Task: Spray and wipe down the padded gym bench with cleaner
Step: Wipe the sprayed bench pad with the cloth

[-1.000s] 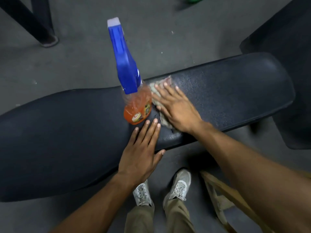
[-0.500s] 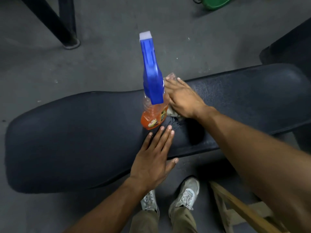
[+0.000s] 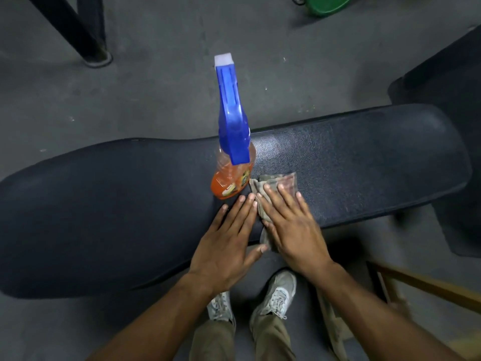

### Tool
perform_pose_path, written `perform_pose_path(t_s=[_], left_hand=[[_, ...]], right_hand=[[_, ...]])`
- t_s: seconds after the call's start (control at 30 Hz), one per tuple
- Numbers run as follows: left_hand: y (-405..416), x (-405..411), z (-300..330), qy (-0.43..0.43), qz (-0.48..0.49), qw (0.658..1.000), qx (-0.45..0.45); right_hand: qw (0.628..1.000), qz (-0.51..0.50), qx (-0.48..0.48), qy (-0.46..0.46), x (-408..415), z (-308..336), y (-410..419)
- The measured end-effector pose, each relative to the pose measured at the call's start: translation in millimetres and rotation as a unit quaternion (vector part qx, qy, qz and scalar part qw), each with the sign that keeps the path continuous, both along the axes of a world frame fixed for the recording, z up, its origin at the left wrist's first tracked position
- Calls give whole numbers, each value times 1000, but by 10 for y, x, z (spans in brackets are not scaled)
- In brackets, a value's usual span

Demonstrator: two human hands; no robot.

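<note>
A long black padded bench (image 3: 104, 204) runs left to right across the view. On its middle stands a spray bottle (image 3: 231, 157) with orange liquid and a blue trigger head, upright. My left hand (image 3: 226, 241) lies flat on the pad just in front of the bottle, fingers apart, holding nothing. Beside it, my right hand (image 3: 291, 227) presses flat on a crumpled patterned cloth (image 3: 276, 183) near the bench's front edge. The cloth sticks out past my fingertips and under my palm.
A black metal frame leg (image 3: 86, 35) stands on the grey floor at the far left. A green object (image 3: 328, 3) sits at the top right. Another black pad (image 3: 447, 100) is at the right, and a wooden frame (image 3: 426, 285) at the lower right. My shoes (image 3: 276, 295) are below the bench.
My right hand has pulled the cloth from the bench's far edge back to the near edge, beside my left hand. The left hand and the bottle have stayed put.
</note>
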State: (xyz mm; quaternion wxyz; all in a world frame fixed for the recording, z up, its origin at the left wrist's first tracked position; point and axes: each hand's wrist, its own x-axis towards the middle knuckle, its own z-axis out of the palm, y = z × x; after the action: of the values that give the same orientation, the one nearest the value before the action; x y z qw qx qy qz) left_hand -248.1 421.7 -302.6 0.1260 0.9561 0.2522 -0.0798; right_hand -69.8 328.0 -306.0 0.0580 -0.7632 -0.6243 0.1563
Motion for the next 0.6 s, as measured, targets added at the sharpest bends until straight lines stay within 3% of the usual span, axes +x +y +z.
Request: perform_pose_path(t_s=[0.23,0.47,0.6], left_hand=[[1,-53,2,16,-10,1000,17],[-41,-246,36,25,-15,999,25],[-24,-428,79,32,-20,999,17]], right_hand=[[988,-152,33,9,34,-4,447],[999,-20,36,14,-280,-112,-480],[998,-50,18,33,43,-137,-765]])
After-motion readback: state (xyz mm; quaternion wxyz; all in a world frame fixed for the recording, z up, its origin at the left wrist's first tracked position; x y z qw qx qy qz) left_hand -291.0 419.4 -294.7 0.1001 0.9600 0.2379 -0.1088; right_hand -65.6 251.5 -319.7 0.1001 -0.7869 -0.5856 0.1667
